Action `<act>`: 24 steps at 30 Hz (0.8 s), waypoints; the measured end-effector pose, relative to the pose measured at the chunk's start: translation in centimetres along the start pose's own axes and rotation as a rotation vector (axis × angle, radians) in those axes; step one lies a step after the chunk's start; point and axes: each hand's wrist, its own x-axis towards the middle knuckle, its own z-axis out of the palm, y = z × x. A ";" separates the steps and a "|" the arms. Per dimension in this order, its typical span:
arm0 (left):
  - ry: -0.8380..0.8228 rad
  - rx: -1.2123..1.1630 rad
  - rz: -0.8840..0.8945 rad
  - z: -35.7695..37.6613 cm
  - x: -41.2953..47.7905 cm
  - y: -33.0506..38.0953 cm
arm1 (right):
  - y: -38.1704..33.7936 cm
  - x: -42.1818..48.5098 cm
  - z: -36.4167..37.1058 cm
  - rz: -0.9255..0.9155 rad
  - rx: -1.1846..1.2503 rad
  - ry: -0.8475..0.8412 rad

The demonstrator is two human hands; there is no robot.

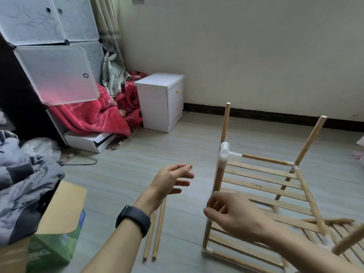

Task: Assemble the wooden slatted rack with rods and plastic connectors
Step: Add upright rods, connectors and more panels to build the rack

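The partly built wooden rack [264, 182] stands on the floor at right, with slatted shelves, upright rods and white plastic connectors. A white connector [225, 154] sits on the near-left upright rod [218, 178]. My right hand [234, 213] is blurred, and its fingers are curled around that upright just below the upper shelf. My left hand [173, 180] hovers to the left of the rack with relaxed fingers, holding nothing. Two loose rods [155, 233] lie on the floor under my left forearm.
An open cardboard box [57, 227] stands at lower left beside a pile of grey clothes [23, 178]. A white nightstand [161, 101], a red blanket [94, 113] and a plastic cabinet [53, 46] line the back left. Another slatted panel [334, 233] lies at lower right.
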 end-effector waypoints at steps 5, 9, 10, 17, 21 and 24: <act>0.204 0.247 -0.286 -4.9 -0.6 -13.5 | 0.8 3.0 7.1 -0.070 -0.396 -0.370; 0.201 0.525 -0.627 -8.3 -4.5 -25.4 | 3.0 6.8 14.8 -0.020 -0.459 -0.576; 0.195 0.603 -0.718 -8.9 -5.6 -27.8 | 3.6 7.7 16.8 -0.015 -0.444 -0.600; 0.124 0.727 -0.876 -10.5 -8.9 -35.9 | 7.8 11.3 28.6 0.122 -0.299 -0.727; 0.081 0.757 -0.823 -10.0 -8.0 -37.5 | 10.0 11.8 31.4 0.202 -0.356 -0.796; 0.106 0.874 -0.779 -9.5 -7.5 -38.1 | 11.3 11.2 32.2 0.236 -0.361 -0.841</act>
